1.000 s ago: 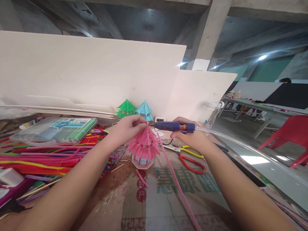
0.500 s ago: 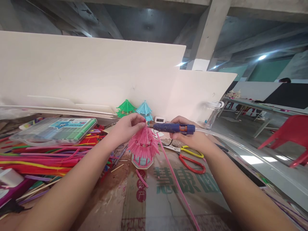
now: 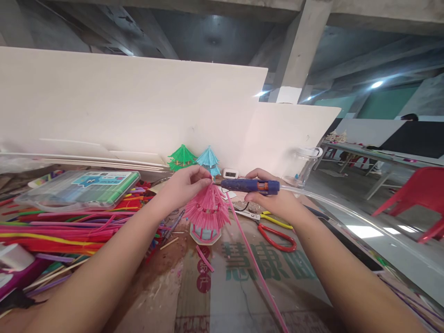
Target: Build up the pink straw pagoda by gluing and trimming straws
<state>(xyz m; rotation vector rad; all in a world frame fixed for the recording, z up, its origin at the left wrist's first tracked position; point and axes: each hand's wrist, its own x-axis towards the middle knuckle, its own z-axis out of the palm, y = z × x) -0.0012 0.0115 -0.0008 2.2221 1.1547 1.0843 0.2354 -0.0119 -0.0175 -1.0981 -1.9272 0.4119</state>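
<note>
A small pink pagoda model (image 3: 207, 208), its tiered roof made of fuzzy pipe cleaners, stands upright on a pale base. My left hand (image 3: 190, 186) is closed in a pinch at its peak; any small piece between the fingertips is hidden. My right hand (image 3: 268, 192) is wrapped round a blue hot glue gun (image 3: 239, 185), its nozzle pointing left at the peak, close to my left fingertips. From the gun's rear a long clear glue stick (image 3: 322, 194) runs off to the right. One pink pipe cleaner (image 3: 253, 261) lies from beside the model towards me.
Scissors (image 3: 277, 238) with red and yellow handles lie right of the model. Green (image 3: 182, 156) and blue (image 3: 208, 158) pagodas stand behind, near a small digital display (image 3: 230, 173). Leftward are a marker case (image 3: 79, 187) and piled pipe cleaners (image 3: 52, 231). A clear jar (image 3: 303, 166) stands back right.
Both hands stay at the peak of the pink pagoda. The glue gun has shifted very slightly left; otherwise the scene looks the same.
</note>
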